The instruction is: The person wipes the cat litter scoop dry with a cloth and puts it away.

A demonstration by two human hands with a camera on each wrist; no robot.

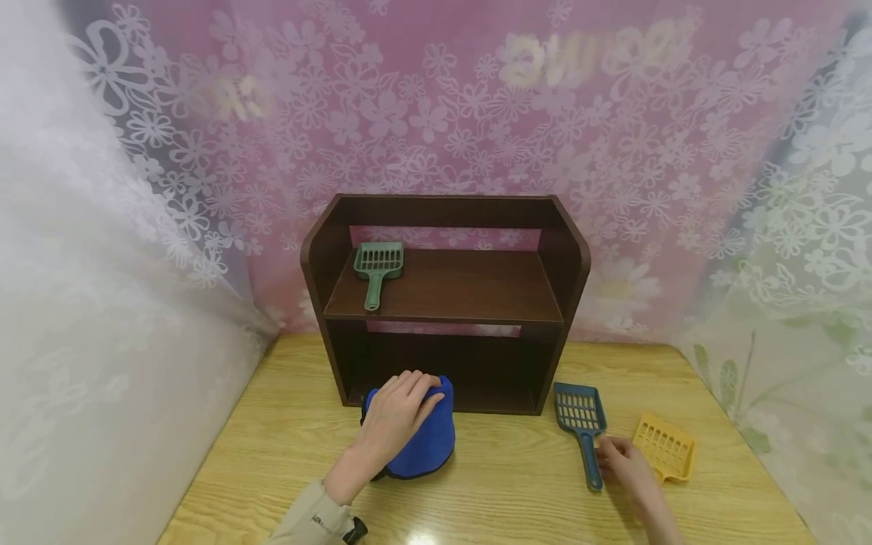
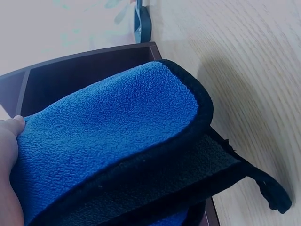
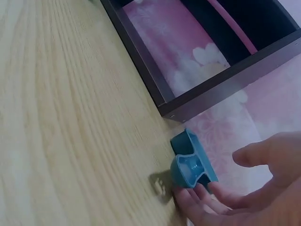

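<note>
In the head view my left hand [image 1: 398, 412] grips the top of a folded blue towel [image 1: 429, 443] and holds it up in front of the shelf's lower level. Black trim and a dark grey inner side of the towel [image 2: 113, 122] show in the left wrist view, with a black loop hanging from a corner. At the right, my right hand [image 1: 623, 462] is beside the handle of a dark teal litter scoop [image 1: 581, 412]. The right wrist view has its fingertips at the scoop [image 3: 188, 162] and the thumb held apart from it.
A dark brown two-level shelf [image 1: 443, 284] stands at the back of the wooden table [image 1: 504, 484]. On its upper level, at the left, lies a green litter scoop [image 1: 378, 261]. A yellow litter scoop [image 1: 668, 448] is right of my right hand. Floral curtains [image 1: 422, 98] surround the table.
</note>
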